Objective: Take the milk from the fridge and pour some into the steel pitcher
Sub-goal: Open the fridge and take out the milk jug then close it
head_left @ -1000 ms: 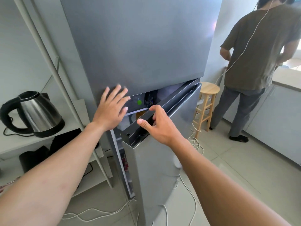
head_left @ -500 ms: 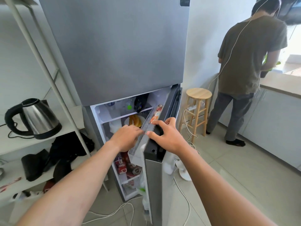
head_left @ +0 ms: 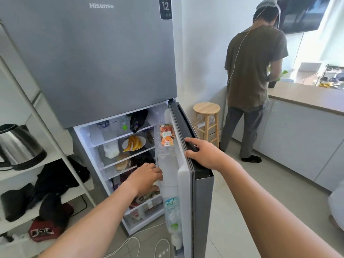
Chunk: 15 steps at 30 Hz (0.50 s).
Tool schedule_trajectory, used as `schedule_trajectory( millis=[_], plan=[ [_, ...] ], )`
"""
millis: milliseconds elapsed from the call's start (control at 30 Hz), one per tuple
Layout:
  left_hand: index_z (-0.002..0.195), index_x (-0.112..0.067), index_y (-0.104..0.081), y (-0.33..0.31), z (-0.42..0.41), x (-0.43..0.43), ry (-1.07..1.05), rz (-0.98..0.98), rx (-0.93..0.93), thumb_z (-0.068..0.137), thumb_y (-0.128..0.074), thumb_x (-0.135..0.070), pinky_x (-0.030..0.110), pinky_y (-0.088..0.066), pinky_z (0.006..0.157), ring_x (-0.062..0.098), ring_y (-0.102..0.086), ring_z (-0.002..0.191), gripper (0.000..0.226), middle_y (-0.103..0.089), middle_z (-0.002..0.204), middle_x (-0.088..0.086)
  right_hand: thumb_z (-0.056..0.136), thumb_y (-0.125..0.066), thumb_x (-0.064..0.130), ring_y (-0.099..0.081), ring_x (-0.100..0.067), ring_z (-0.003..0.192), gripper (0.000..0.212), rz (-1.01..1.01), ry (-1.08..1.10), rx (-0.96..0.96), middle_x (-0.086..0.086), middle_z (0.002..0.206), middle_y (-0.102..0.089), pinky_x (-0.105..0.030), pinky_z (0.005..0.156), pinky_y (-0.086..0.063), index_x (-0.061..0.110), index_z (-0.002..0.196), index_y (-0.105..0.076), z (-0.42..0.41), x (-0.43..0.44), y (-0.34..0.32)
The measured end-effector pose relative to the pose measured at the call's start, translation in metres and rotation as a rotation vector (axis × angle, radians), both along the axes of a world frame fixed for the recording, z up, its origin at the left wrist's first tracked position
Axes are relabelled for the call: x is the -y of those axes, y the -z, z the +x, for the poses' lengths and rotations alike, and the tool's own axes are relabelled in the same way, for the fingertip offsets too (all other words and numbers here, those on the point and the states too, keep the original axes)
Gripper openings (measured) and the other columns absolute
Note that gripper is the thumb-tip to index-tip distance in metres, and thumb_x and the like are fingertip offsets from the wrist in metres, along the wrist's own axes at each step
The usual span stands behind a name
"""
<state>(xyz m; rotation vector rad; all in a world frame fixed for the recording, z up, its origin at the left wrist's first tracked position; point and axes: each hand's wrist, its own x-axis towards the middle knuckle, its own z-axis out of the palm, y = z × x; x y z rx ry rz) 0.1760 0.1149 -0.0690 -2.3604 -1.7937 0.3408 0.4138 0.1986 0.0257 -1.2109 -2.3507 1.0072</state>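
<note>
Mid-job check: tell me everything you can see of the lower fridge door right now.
The lower fridge door stands wide open, hinged on the fridge's right side and seen nearly edge-on. Its outer face looks like grey metal, its inner liner like white plastic, with a dark recessed handle along the top. The door shelves hold an orange-printed pack up top and a clear bottle lower down. The right hand grips the handle.

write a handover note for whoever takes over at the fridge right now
Right hand grips the top edge of the open lower fridge door.
Left hand reaches in by the door shelf; grasp unclear.
A white bottle on an inner shelf may be the milk.
Steel pitcher not in view.
Done: door open.
Left: take milk, find pitcher, pour.
</note>
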Motion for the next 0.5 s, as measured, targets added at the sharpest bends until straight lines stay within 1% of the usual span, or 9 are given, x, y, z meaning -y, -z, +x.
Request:
schedule_trajectory(
  millis=[67,133,200,267,333,400,433,500],
  plan=[
    [0.132,-0.026,-0.059,0.002,0.019,-0.003,0.062,0.062,0.023,0.096,-0.057,-0.04,0.034,-0.035,0.108,0.018,-0.045,0.128,0.038,-0.054,0.141,-0.006,0.095,-0.05,0.036,-0.056,-0.028,0.117,0.059,0.066,0.064,0.087,-0.008,0.142,-0.05,-0.036,0.096,-0.046,0.026,0.15,-0.028,0.017,-0.006,-0.002],
    [0.123,-0.028,-0.064,0.005,0.037,-0.01,0.13,0.113,0.024,0.095,-0.057,-0.044,0.034,-0.039,0.102,0.018,-0.052,0.116,0.033,-0.062,0.129,-0.009,0.098,-0.042,0.03,-0.057,-0.031,0.111,0.055,0.142,0.11,0.166,-0.013,0.136,-0.054,-0.041,0.094,-0.049,0.021,0.15,-0.026,0.033,-0.01,-0.002],
    [0.111,-0.03,-0.069,0.009,0.055,-0.018,0.154,0.159,0.0,0.092,-0.058,-0.047,0.035,-0.037,0.1,0.018,-0.055,0.108,0.028,-0.068,0.114,-0.012,0.101,-0.035,0.024,-0.056,-0.032,0.113,0.048,0.23,0.125,0.277,-0.011,0.137,-0.052,-0.045,0.092,-0.049,0.018,0.148,-0.027,0.048,-0.012,-0.002],
    [0.105,-0.029,-0.072,0.008,0.078,-0.029,0.172,0.169,-0.011,0.091,-0.06,-0.048,0.035,-0.033,0.102,0.019,-0.057,0.11,0.027,-0.07,0.106,-0.011,0.102,-0.033,0.019,-0.05,-0.029,0.124,0.048,0.362,0.144,0.392,-0.004,0.145,-0.044,-0.043,0.094,-0.048,0.017,0.149,-0.024,0.065,-0.016,0.001],
    [0.113,-0.022,-0.071,0.006,0.103,-0.041,0.163,0.121,0.061,0.095,-0.057,-0.043,0.036,-0.038,0.102,0.022,-0.056,0.115,0.031,-0.069,0.113,-0.003,0.102,-0.034,0.02,-0.039,-0.023,0.136,0.052,0.525,0.191,0.445,-0.001,0.151,-0.037,-0.04,0.103,-0.039,0.015,0.151,-0.019,0.085,-0.018,0.01],
    [0.122,-0.019,-0.066,0.001,0.125,-0.049,0.087,0.053,0.147,0.099,-0.051,-0.038,0.038,-0.045,0.096,0.021,-0.053,0.12,0.033,-0.065,0.122,0.0,0.102,-0.037,0.028,-0.028,-0.022,0.143,0.056,0.658,0.238,0.492,-0.004,0.154,-0.031,-0.041,0.114,-0.028,0.012,0.152,-0.017,0.099,-0.02,0.019],
    [0.124,-0.021,-0.065,0.0,0.133,-0.053,0.057,0.051,0.174,0.1,-0.05,-0.037,0.038,-0.047,0.094,0.02,-0.052,0.12,0.033,-0.064,0.123,-0.001,0.101,-0.038,0.035,-0.025,-0.024,0.144,0.06,0.688,0.266,0.515,-0.006,0.155,-0.029,-0.043,0.116,-0.023,0.011,0.152,-0.016,0.105,-0.02,0.022],
    [0.122,-0.024,-0.066,0.002,0.149,-0.061,0.002,0.054,0.233,0.099,-0.051,-0.035,0.038,-0.049,0.09,0.018,-0.052,0.12,0.03,-0.063,0.12,-0.003,0.1,-0.039,0.044,-0.018,-0.027,0.146,0.069,0.685,0.322,0.542,-0.008,0.157,-0.023,-0.045,0.119,-0.013,0.01,0.153,-0.012,0.117,-0.02,0.027]
  ],
)
